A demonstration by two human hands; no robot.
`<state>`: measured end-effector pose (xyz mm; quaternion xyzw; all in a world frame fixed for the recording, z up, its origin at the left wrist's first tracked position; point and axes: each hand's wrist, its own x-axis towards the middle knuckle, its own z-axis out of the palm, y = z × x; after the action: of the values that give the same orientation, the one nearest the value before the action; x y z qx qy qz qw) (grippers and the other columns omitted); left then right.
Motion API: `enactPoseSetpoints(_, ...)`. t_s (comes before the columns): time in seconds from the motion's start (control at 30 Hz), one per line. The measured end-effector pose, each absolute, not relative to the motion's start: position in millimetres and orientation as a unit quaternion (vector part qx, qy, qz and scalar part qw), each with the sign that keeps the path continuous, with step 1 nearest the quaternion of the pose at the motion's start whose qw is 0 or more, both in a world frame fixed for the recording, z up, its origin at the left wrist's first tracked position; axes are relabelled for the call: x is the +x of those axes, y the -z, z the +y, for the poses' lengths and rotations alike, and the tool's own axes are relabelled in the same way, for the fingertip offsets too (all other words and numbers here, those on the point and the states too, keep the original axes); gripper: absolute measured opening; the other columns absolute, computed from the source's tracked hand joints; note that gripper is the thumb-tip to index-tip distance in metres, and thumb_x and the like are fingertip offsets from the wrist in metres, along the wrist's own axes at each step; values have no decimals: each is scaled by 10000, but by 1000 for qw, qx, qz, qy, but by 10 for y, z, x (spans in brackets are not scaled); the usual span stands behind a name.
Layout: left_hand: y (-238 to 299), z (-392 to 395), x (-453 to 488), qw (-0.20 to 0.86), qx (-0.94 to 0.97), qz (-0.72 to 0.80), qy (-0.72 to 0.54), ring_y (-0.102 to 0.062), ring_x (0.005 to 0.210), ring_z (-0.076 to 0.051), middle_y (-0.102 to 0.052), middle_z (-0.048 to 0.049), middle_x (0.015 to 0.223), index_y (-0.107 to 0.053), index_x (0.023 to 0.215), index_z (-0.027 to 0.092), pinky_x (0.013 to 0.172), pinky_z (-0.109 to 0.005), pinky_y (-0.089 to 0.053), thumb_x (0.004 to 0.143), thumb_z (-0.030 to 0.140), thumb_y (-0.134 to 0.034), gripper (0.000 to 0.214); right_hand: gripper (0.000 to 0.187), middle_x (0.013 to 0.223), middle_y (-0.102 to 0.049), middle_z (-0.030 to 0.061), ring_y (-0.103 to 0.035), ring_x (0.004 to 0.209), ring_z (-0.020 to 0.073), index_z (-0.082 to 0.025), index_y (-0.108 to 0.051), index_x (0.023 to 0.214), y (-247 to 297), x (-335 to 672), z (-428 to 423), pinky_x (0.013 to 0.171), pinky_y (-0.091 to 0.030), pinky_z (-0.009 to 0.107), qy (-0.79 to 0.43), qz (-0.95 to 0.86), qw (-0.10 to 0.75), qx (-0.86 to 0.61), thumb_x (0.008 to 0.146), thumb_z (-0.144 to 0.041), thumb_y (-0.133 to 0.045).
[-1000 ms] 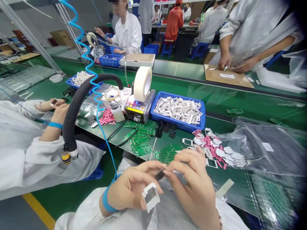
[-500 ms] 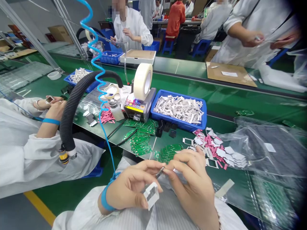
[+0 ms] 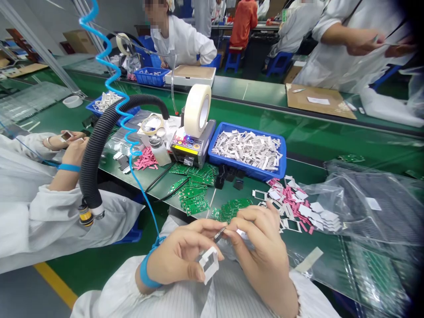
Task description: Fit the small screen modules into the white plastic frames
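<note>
Across the middle of the frame, green assembly bench (image 3: 318, 148) runs left to right. Right side: clear plastic bag (image 3: 374, 207) with dark sheets inside. Centre: blue tray (image 3: 247, 170) heaped with white-and-grey frames; just left of it, tape dispenser (image 3: 191, 154) carrying a masking tape roll (image 3: 198, 110). Below those, loose green circuit boards (image 3: 194, 203) and a pile of pink and white pads (image 3: 293, 205). Lower left, a co-worker's sleeve (image 3: 36, 225), apart from the hands at bottom centre. Those two hands work close together, held off the bench. Left hand (image 3: 175, 258) curls its lower fingers around a tilted white frame (image 3: 214, 260), clamped. Its upper fingertips meet those of right hand (image 3: 265, 251) on a small metal piece (image 3: 219, 235), pinched between them; too small to identify. Step in hand looks like fine fingertip work on that piece. Next move calls for a steady pinch and careful alignment.
</note>
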<state>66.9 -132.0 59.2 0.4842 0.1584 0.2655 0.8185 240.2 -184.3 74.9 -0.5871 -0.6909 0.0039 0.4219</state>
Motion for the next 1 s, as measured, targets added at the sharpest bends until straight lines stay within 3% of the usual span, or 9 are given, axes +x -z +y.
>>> enactPoseSetpoints(0.17, -515, -1331, 686, 818, 484, 178, -254, -397, 1254, -328, -472, -106, 1305, -753, 897, 247, 1067, -462, -236, 616, 438, -755, 340, 125, 780, -531, -3, -490, 838, 177, -226, -498, 791, -675, 2399, -1803, 1011, -202, 503, -28, -712, 389, -584, 846, -113, -488)
enactPoseSetpoints(0.33, -382, -1375, 758, 864, 377, 227, -246, -440, 1217, -342, -454, -131, 1328, -744, 850, 176, 1008, -456, -337, 614, 461, -748, 370, 132, 813, -527, -2, -491, 852, 167, -216, -446, 784, -671, 2458, -1865, 1013, -205, 493, -98, -733, 340, -582, 870, -118, -426)
enactPoseSetpoints(0.43, -311, -1369, 807, 900, 300, 209, -238, -453, 1220, -350, -420, -136, 1392, -733, 868, 143, 1033, -448, -330, 585, 447, -772, 417, 110, 811, -513, -4, -497, 834, 158, -218, -428, 810, -781, 2605, -2057, 1002, -250, 464, -142, -727, 344, -578, 878, -133, -408)
enactPoseSetpoints(0.57, -252, -1318, 858, 905, 252, 205, -275, -497, 1207, -308, -519, -124, 1330, -731, 877, 136, 1103, -425, -262, 616, 420, -764, 387, 165, 757, -495, -6, -502, 736, 142, -219, -398, 751, -690, 2848, -2291, 730, -421, 304, -220, -669, 350, -618, 911, -189, -375)
enactPoseSetpoints(0.63, -242, -1300, 879, 906, 242, 206, -280, -528, 1180, -294, -553, -111, 1303, -733, 871, 141, 1120, -431, -236, 623, 401, -764, 360, 187, 724, -517, -5, -509, 691, 143, -211, -436, 724, -432, 2937, -2323, 648, -404, 286, -190, -654, 293, -671, 908, -209, -403)
enactPoseSetpoints(0.77, -256, -1297, 909, 911, 242, 202, -265, -550, 1153, -293, -571, -124, 1284, -732, 860, 134, 1114, -446, -243, 624, 390, -765, 350, 189, 667, -557, 20, -509, 647, 177, -185, -544, 674, 81, 3018, -2274, 635, -349, 331, -65, -639, 182, -744, 852, -178, -481)
enactPoseSetpoints(0.9, -292, -1307, 923, 915, 255, 186, -250, -548, 1141, -298, -532, -133, 1310, -731, 850, 125, 1086, -434, -284, 593, 413, -780, 389, 101, 783, -591, 45, -537, 721, 186, -179, -582, 887, -118, 2961, -2181, 667, -379, 334, -55, -654, 223, -721, 857, -258, -527)
enactPoseSetpoints(1.0, -335, -1314, 931, 916, 280, 168, -233, -571, 1074, -283, -538, -126, 1273, -730, 847, 134, 968, -405, -406, 581, 425, -784, 397, 342, 999, -615, 93, -544, 906, 221, -187, -534, 1115, -543, 2801, -2056, 786, -393, 383, -35, -724, 272, -632, 821, -350, -598)
